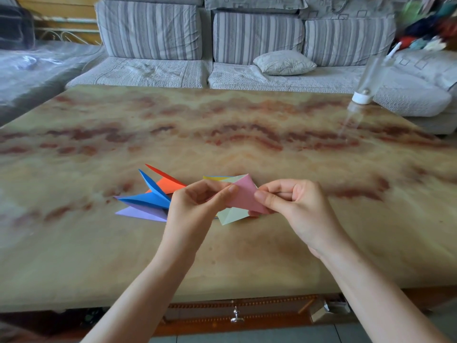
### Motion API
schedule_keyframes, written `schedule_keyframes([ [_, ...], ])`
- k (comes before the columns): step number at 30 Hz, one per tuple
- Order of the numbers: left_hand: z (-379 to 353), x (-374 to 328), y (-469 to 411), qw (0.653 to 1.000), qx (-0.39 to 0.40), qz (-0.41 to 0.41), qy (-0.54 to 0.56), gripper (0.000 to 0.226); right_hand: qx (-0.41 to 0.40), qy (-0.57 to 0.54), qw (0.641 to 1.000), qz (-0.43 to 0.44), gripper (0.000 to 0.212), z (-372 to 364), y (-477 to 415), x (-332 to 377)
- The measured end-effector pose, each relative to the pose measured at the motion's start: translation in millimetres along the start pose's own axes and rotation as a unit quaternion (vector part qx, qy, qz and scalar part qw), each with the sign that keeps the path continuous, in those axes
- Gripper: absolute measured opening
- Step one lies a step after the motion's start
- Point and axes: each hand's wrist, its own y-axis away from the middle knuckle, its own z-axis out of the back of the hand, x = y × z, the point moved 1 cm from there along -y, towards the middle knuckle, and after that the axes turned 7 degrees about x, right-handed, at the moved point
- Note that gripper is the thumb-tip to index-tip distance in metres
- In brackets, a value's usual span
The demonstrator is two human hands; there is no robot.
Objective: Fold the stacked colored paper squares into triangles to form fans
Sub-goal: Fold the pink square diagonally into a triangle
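From the head camera, the pink paper was a smooth, matte sheet held just above the table, near its front middle, one pointed corner rising toward the far side. The left hand pinched its left edge between thumb and curled fingers. The right hand pinched its lower right corner the same way, thumb on top.

Under it lay the rest of the stack: a pale green sheet with a crease line across it, and a yellow sheet showing as a thin strip at the far edge. Just left of the left hand, folded pieces fanned out on the tabletop as long, sharp triangles: an orange one farthest back, two blue ones in the middle and a lilac one nearest. Their flaps stood slightly open along crisp creases.

The tabletop was glossy, marbled stone in tan with rust-red veining. A wooden drawer front with a metal knob sat below its near edge. A clear plastic bottle stood upside down on its white cap at the far right corner. Beyond was a grey striped fabric sofa with a small quilted cushion.
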Motion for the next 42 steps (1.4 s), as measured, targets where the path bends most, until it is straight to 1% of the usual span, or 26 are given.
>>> schedule_keyframes([
  [3, 5.9, -2.0, -3.7, 0.997, 0.040, 0.037, -0.046, 0.009, 0.004, 0.029, 1.000, 0.003, 0.014, 0.1, 0.6, -1.1],
  [5, 7.0, -4.0, -3.9, 0.994, 0.072, 0.055, -0.059, 0.013, 0.002, 0.040, 0.999, 0.004, 0.014, 0.3, 0.8, -0.8],
  [7, 6.1, -5.4, -3.3, 0.993, 0.085, 0.046, -0.062, 0.014, 0.004, 0.050, 0.999, 0.003, 0.013, -1.0, 1.1, -0.7],
  [9, 3.1, -6.9, -2.6, 0.994, 0.072, 0.012, -0.082, 0.004, 0.013, 0.050, 0.999, 0.004, 0.011, -3.5, 2.0, 0.3],
  [14, -0.1, -2.1, -4.0, 0.991, 0.020, -0.056, -0.117, 0.009, 0.030, 0.041, 0.999, -0.003, 0.009, -7.7, 3.9, 1.8],
  [17, -1.7, -1.1, -2.9, 0.987, -0.006, -0.082, -0.137, 0.014, 0.021, 0.017, 1.000, -0.011, 0.004, -9.3, 3.9, 2.4],
  [20, -4.6, 0.5, -1.1, 0.983, -0.025, -0.100, -0.153, 0.013, 0.020, -0.014, 1.000, -0.007, 0.004, -12.4, 2.8, 2.7],
  [23, -7.9, 2.3, 0.8, 0.981, -0.028, -0.110, -0.159, 0.014, 0.007, -0.021, 1.000, 0.006, 0.004, -12.1, 1.2, 2.6],
  [28, -8.0, 2.6, 1.0, 0.981, -0.034, -0.111, -0.155, 0.010, 0.012, -0.025, 1.000, 0.003, 0.007, -12.2, 2.5, 1.7],
  [36, -3.5, 1.7, 3.2, 0.977, -0.061, -0.115, -0.167, 0.009, 0.049, -0.019, 0.999, -0.013, 0.008, -9.4, 3.5, 1.8],
  [42, -2.4, 0.9, 0.7, 0.977, -0.072, -0.109, -0.168, 0.012, 0.060, -0.009, 0.998, -0.008, 0.007, -5.5, 4.0, 1.2],
])
